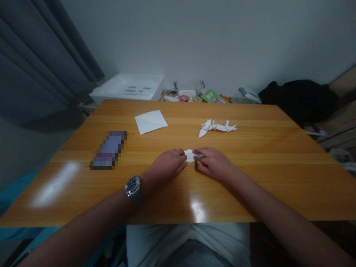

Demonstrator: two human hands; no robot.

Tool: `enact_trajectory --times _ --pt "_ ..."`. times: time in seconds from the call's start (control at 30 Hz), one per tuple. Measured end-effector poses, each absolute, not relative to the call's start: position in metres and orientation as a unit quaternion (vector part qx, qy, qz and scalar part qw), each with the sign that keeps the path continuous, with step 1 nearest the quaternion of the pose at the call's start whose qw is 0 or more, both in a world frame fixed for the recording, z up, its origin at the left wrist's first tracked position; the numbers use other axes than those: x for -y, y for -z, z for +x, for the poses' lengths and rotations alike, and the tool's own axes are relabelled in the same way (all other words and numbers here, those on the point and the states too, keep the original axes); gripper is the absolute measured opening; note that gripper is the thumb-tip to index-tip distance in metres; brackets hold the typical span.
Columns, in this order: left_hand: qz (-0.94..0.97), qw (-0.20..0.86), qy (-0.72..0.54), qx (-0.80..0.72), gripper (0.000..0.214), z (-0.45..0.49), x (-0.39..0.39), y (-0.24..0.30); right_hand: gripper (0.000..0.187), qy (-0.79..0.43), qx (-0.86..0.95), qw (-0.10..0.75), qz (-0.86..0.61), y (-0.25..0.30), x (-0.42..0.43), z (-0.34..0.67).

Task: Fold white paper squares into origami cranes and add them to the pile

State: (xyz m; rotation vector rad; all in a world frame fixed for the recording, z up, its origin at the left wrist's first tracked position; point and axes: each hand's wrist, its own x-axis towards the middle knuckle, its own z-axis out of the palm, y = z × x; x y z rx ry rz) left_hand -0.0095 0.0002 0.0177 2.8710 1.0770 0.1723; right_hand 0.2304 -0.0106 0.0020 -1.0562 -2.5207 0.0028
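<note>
My left hand (pixel 167 167) and right hand (pixel 213 164) together, fingers on small folded white paper (pixel 190 155) — long axis side to side, point toward my left — on glossy wood-grain table (pixel 250 148). Creased paper sheet (pixel 151 122), spiky paper figure (pixel 215 128) beyond.

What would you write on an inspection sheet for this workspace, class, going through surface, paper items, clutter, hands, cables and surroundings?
Surface: wooden tabletop, with glare patches.
Job's things: small folded white paper between both hands; folded paper figure and creased white sheet lie beyond.
Clutter: pixelated object, too blurred to name.
Grippers: left hand, with wristwatch, and right hand both touch the paper.
Cables: nothing seen.
Surroundings: white plastic tray, dark curtain, dark cloth.
</note>
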Motion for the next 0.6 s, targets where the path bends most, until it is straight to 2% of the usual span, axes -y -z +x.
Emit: enact_trajectory --times 0.3,0.6 --pt "0.933 0.03 -0.119 -0.338 0.03 -0.013 -0.005 -0.005 0.025 -0.065 0.889 0.269 -0.365 0.01 0.01 0.235" --pt "0.943 -0.009 -0.124 -0.308 0.032 -0.013 -0.001 -0.001 0.025 -0.097 0.888 0.25 -0.374 0.008 0.013 0.24"
